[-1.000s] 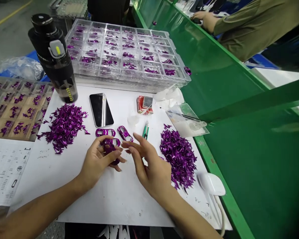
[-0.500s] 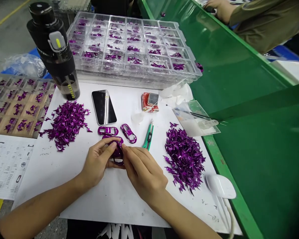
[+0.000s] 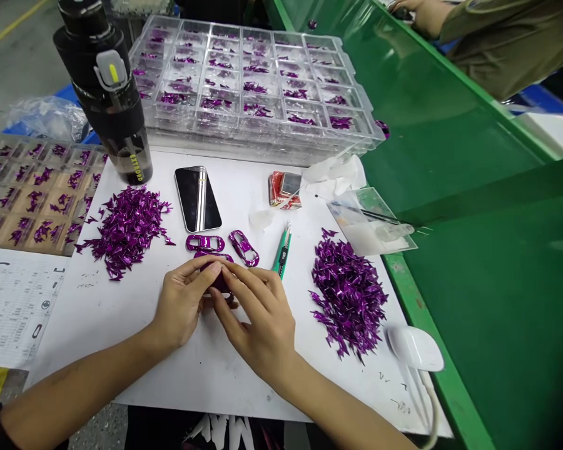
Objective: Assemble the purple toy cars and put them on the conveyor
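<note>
Between my two hands is a shiny purple plastic part [image 3: 220, 284], mostly covered by my fingers, so its full shape is hidden. My left hand [image 3: 184, 297] grips its left side, with the thumb on top. From the right, my right hand [image 3: 261, 312] has its fingertips on the top and its thumb against the near side. Just beyond them lie purple car-shaped frames: one lying crosswise [image 3: 205, 243], another tilted [image 3: 244, 248], and a third piece partly behind my fingers. A green utility knife [image 3: 283, 251] is right of these.
Heaps of small pointed purple pieces lie left [image 3: 126, 228] and right [image 3: 348, 297]. A phone [image 3: 197, 199], black bottle [image 3: 117, 119], clear compartment box [image 3: 258, 122], red packet [image 3: 284, 189] and white mouse-shaped device [image 3: 416, 349] surround the hands. A green chute [image 3: 431, 144] borders the right; a co-worker's arm shows beyond.
My right hand has shifted slightly left, and its fingers now reach over the top of the purple part. The part is more covered than before. The view has moved slightly.
</note>
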`<action>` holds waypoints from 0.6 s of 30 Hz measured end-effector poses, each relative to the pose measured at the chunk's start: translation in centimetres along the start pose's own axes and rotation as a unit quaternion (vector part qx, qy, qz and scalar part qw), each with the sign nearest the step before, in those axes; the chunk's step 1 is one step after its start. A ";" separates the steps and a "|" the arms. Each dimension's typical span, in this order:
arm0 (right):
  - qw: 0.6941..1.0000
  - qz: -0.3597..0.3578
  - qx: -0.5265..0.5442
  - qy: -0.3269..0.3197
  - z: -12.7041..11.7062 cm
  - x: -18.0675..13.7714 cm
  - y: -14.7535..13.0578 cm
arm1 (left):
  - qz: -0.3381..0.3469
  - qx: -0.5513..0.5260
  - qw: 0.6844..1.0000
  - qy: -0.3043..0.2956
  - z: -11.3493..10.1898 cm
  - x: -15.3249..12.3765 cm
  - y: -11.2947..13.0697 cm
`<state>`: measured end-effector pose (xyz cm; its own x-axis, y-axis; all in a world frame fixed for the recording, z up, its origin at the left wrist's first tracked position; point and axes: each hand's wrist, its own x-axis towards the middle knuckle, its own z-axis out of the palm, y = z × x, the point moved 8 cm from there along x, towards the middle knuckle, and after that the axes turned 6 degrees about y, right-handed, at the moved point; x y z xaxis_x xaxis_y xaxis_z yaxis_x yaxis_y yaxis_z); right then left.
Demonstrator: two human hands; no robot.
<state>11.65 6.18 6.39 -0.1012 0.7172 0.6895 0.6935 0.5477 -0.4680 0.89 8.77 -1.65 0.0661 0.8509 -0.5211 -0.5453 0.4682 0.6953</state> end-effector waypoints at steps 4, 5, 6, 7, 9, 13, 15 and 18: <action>0.996 -0.045 -0.068 0.027 0.4 -0.3 -1.1 | 0.023 0.002 1.000 0.000 0.0 0.0 0.2; 0.996 -0.040 -0.080 0.029 0.6 -0.4 -1.1 | 0.026 0.001 1.000 0.001 0.0 0.1 0.1; 0.995 -0.030 -0.094 0.030 0.8 -0.4 -1.1 | 0.030 -0.001 1.000 0.003 -0.1 0.1 0.1; 0.994 -0.014 -0.107 0.031 1.0 -0.5 -1.0 | 0.034 -0.004 0.999 0.005 -0.1 0.1 0.1; 0.991 0.033 -0.124 0.032 1.4 -0.6 -0.6 | 0.042 -0.007 0.999 0.008 -0.2 0.1 0.1; 0.985 0.138 -0.095 0.042 1.7 -1.0 0.1 | 0.034 -0.002 0.999 -0.016 -0.1 0.3 -0.3; 0.984 0.146 -0.079 0.058 1.6 -0.9 -0.2 | 0.033 0.005 0.999 -0.031 -0.2 0.3 -0.3; 0.984 0.131 -0.076 0.091 1.1 -1.0 -0.8 | 0.044 0.025 0.997 -0.056 0.0 0.0 -0.3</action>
<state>10.44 5.45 5.46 0.2150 0.7287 0.6502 0.7793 0.2733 -0.5640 1.08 8.61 -1.81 0.1147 0.9089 -0.4009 -0.5111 0.4000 0.7608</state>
